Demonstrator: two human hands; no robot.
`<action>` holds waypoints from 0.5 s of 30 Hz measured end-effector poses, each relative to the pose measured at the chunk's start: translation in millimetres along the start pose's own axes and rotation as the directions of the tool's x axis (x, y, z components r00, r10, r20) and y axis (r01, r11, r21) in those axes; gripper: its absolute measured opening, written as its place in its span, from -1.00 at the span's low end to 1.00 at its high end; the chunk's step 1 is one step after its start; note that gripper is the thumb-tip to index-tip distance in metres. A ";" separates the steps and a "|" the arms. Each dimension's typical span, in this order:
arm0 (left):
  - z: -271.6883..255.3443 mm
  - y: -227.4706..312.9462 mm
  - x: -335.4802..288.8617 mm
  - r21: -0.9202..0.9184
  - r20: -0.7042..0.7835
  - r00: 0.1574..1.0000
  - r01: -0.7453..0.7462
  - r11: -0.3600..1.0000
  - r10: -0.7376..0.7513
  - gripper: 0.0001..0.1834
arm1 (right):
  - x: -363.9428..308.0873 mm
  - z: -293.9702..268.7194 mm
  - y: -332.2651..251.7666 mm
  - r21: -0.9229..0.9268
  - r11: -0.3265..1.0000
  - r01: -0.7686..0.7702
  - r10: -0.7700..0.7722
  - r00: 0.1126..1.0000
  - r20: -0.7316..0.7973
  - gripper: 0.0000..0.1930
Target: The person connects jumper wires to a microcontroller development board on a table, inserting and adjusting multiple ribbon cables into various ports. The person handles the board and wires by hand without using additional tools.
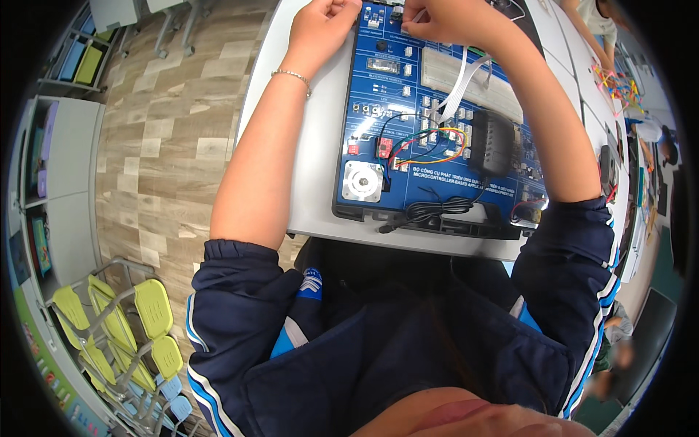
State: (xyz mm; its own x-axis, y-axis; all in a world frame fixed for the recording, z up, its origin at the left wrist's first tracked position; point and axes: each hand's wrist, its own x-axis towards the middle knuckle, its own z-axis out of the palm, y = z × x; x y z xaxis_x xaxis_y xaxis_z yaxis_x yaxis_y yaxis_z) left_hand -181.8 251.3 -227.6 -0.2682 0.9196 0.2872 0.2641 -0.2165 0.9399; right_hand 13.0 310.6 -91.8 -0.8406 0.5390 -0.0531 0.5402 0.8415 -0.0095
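small pale rectangular display (384, 65) on the blue board's (437, 186) upper left; white printed labels beside its parts

Classroom electronics lab, blue trainer board (437, 146) on white table (313, 146), stacked yellow chairs (124, 328)

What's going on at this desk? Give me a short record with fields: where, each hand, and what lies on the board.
place: white table over a wood-pattern floor
main thing: blue electronics training board
left hand: at the board's top left corner, fingers curled; what it grips cannot be told
right hand: at the board's top edge, pinching the end of a white ribbon cable
on the board: white breadboard, small stepper motor, black power adapter, coloured jumper wires
wrist: thin bracelet on the left arm
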 end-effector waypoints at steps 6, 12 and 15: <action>-5.7 3.7 2.6 -0.004 -0.005 0.999 0.042 0.999 -0.042 -0.70 | 15.8 -1.5 -14.8 -0.172 0.985 -0.019 0.023 1.000 0.021 -0.87; 0.2 -2.6 13.8 -0.028 0.026 0.999 0.035 0.999 -0.034 -0.71 | 5.1 -4.0 -1.9 -0.035 0.998 -0.054 0.054 0.999 0.003 -0.86; -2.3 -7.5 14.3 -0.058 0.027 1.000 0.014 0.998 -0.012 -0.71 | -7.6 -11.9 -7.4 -0.115 0.987 -0.111 0.107 0.993 -0.042 -0.83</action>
State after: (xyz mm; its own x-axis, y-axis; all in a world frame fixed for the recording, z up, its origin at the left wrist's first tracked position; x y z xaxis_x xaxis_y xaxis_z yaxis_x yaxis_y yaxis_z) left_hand -189.8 265.4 -230.1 -0.2459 0.9307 0.2707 0.2060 -0.2227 0.9529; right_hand 15.0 300.8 -79.5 -0.7790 0.6269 -0.0115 0.6220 0.7750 0.1118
